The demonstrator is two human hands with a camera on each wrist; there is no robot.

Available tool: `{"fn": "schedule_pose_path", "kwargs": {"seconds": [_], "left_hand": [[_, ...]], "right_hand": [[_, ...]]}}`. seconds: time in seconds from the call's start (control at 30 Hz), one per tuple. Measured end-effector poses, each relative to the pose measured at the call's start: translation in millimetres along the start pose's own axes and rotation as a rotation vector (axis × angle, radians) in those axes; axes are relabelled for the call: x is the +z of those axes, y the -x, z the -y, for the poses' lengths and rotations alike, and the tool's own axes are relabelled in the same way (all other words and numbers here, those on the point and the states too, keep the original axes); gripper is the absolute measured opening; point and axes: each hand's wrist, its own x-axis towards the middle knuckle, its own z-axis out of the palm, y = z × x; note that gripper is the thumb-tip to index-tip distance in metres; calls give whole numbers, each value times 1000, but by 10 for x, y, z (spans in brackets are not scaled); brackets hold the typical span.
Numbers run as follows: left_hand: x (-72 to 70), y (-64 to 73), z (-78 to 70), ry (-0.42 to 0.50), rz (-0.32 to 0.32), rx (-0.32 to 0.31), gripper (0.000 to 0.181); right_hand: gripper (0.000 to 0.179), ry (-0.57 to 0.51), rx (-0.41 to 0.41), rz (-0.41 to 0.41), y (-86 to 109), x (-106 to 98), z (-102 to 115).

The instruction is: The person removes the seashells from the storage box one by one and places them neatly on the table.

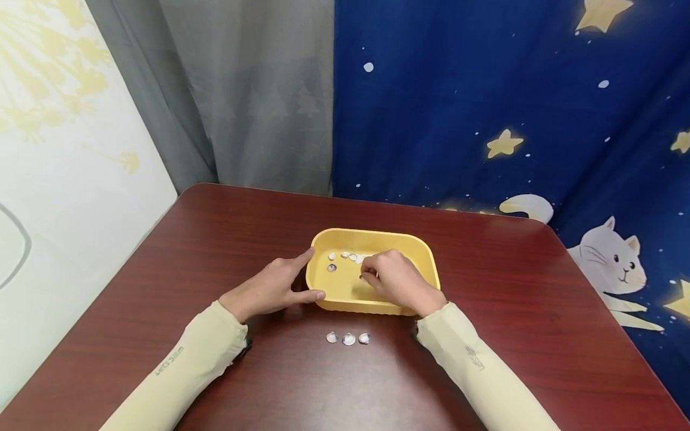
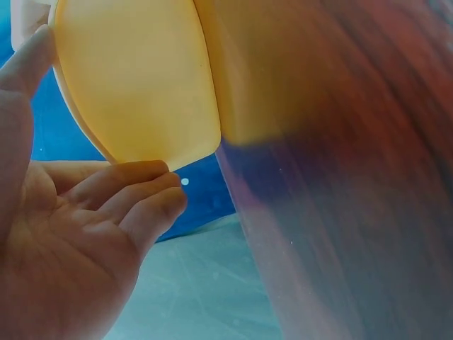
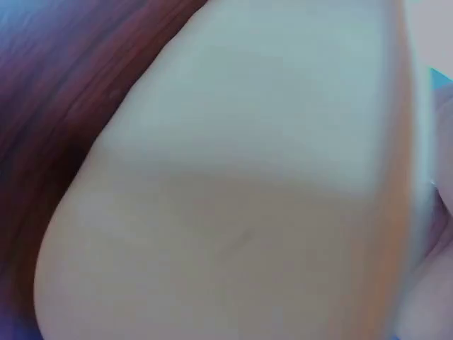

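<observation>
A yellow plastic tub [image 1: 372, 306] stands on the table. My left hand [image 1: 272, 286] holds its left end, thumb at the near rim and fingers against the outer side wall, as the left wrist view shows too. Inside the tub, my right hand [image 1: 396, 276] pinches a small seashell, mostly hidden by the fingertips; only a dark bit of its edge shows. Several small pale shells [image 1: 345, 255] lie along the tub's far side, with a purplish shell [image 1: 331, 268] nearer me. In the right wrist view, the tub wall [image 3: 233, 127] covers most of the hand.
Three shells [image 1: 348, 339] lie in a row on the reddish-brown table [image 1: 259, 371], between the tub and the near edge. Behind the table hang a grey curtain [image 1: 259, 90] and a blue curtain [image 1: 431, 108] with stars. A white patterned surface [image 1: 70, 179] rises at the left.
</observation>
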Motion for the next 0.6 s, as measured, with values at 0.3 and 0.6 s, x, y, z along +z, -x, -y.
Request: {"fn": "schedule_pose_path", "kwargs": {"seconds": [0.3, 0.6], "left_hand": [[-1, -31, 2, -13, -5, 20, 104], [-5, -32, 3, -26, -18, 17, 102]], "right_hand": [[8, -66, -141, 4, 115, -108, 153], [6, -86, -234, 6, 201, -145, 327]]}}
